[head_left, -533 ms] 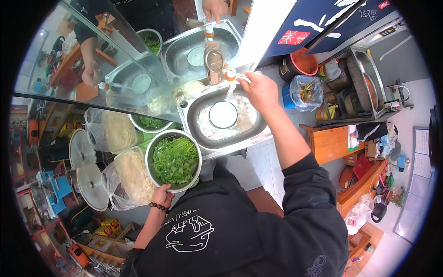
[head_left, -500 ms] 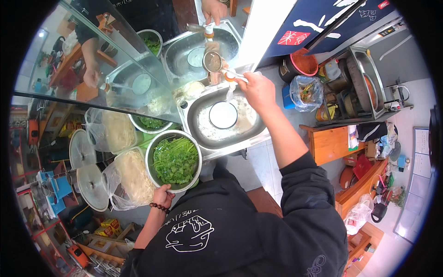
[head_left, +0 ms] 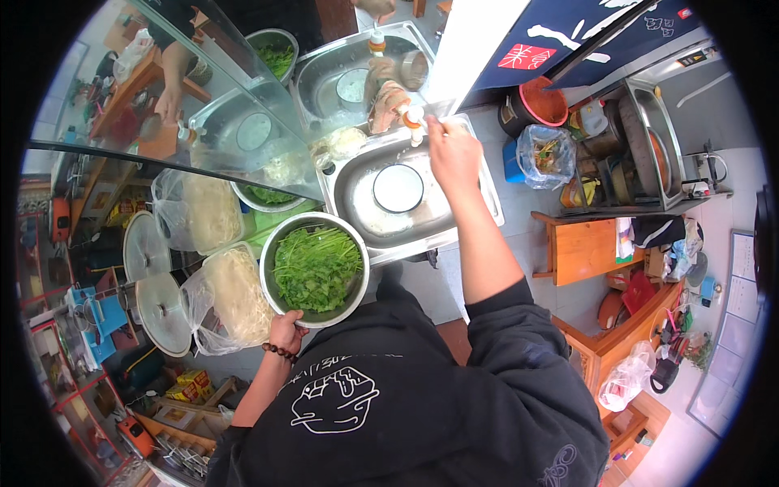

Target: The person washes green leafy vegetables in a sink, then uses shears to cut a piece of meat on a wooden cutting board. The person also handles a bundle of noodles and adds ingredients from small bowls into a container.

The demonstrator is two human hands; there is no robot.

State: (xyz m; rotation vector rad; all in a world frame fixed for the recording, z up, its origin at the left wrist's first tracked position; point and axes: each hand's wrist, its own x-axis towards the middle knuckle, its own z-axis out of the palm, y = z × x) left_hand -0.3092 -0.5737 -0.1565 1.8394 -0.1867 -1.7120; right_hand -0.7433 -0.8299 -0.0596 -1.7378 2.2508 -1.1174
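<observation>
A sink [head_left: 454, 213] sits ahead of the person, with a round plate [head_left: 398, 187] lying in its basin. Left of the sink and nearer the person stands a bowl of greens [head_left: 315, 269], the left hand [head_left: 286, 331] at its near rim. Left of the bowl lies a bag of noodles [head_left: 230, 299], with a lid [head_left: 162, 312] further left. The right hand [head_left: 453, 151] reaches over the sink's far edge beside a small bottle [head_left: 414, 122]. A wooden stool [head_left: 580, 247] stands right of the sink.

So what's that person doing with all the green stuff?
The left hand grips the rim of a metal bowl full of chopped greens beside a steel sink. The right hand reaches over the sink, touching a small bottle with an orange cap at its back edge. A white plate sits in the sink.
</observation>
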